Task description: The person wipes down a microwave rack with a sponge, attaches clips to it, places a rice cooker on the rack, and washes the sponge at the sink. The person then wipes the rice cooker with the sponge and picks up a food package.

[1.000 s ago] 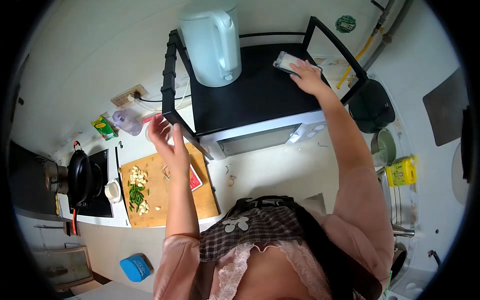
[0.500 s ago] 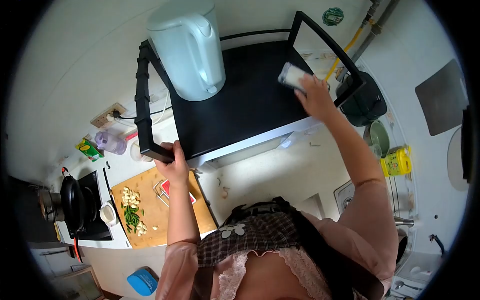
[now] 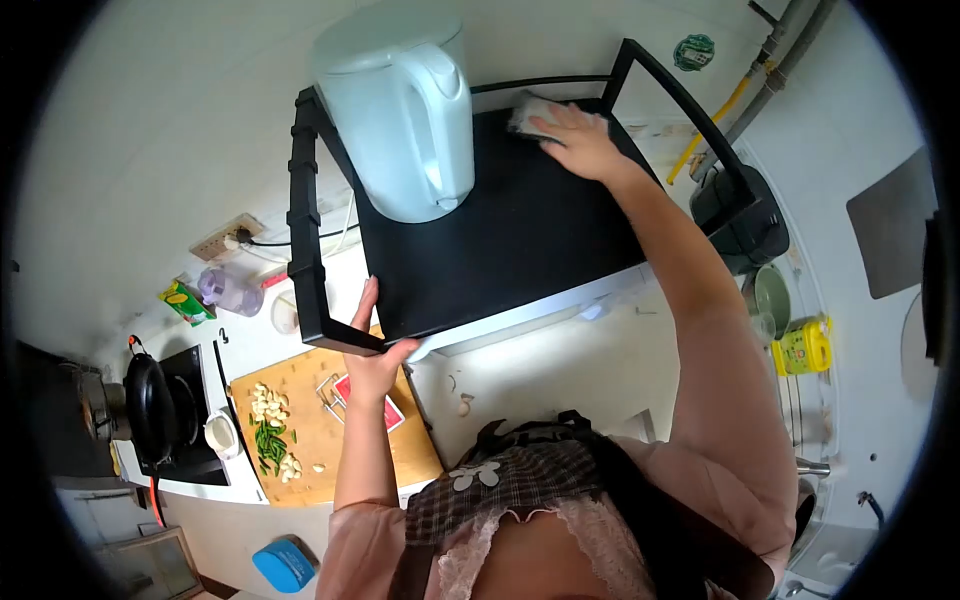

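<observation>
A black shelf rack (image 3: 520,235) with raised side rails stands in front of me above a white appliance. At its back right, my right hand (image 3: 580,140) presses a folded whitish cloth with dark edges (image 3: 528,110) flat on the black surface. At the front left corner, my left hand (image 3: 372,372) holds the rack's lower rail, its thumb to the right and a finger pointing up past the rail. A pale blue electric kettle (image 3: 405,120) stands upright on the left part of the rack.
On the left, a wooden cutting board (image 3: 345,465) bears garlic cloves (image 3: 268,402) and cut green peppers (image 3: 268,445). Beyond it are a black pan (image 3: 148,405) and a white cup (image 3: 221,436). At right stand a green bowl (image 3: 770,295) and a yellow container (image 3: 803,345).
My right hand has slid the cloth from the rack's right side toward its back edge. My left hand's fingers have spread around the rail. The whole view has shifted slightly.
</observation>
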`<state>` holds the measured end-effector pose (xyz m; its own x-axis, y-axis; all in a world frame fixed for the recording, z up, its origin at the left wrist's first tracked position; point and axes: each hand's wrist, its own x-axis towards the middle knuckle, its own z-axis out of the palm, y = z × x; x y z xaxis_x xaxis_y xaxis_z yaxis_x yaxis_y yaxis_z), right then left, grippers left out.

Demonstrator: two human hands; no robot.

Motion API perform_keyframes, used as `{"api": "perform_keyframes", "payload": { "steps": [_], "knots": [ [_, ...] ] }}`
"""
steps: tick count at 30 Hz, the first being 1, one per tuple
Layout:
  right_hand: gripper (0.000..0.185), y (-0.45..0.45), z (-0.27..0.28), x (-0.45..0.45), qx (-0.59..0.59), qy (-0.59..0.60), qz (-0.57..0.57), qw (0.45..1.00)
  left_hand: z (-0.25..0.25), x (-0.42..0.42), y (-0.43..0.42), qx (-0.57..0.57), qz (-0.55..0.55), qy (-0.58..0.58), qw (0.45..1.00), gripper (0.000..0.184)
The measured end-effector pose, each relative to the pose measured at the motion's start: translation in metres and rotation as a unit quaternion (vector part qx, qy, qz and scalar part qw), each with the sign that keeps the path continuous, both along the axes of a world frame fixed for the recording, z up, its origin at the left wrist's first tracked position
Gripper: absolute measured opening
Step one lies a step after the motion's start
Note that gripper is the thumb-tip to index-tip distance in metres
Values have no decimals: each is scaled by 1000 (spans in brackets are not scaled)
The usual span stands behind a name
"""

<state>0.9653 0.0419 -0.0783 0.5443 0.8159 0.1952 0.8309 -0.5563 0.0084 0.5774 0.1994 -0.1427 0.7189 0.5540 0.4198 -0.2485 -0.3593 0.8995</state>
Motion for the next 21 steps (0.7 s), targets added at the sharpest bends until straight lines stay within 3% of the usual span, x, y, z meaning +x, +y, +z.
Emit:
{"api": "perform_keyframes", "payload": {
  "steps": [3, 8, 14, 21],
  "knots": [
    [44, 16, -8, -24, 8, -5, 115, 993, -2, 2, 1, -20, -5, -21, 1000, 90],
    [44, -2, -3, -86, 30, 9, 148, 988, -3, 2, -2, -69, -23, -39, 997, 92],
    [41, -21, 3, -170, 58, 24, 210, 976, -4, 3, 4, -11, -32, -37, 999, 99],
    [35, 1, 12, -239, 98, 124, 308, 938, -5, -2, 14, 110, -48, -62, 991, 79]
  ]
}}
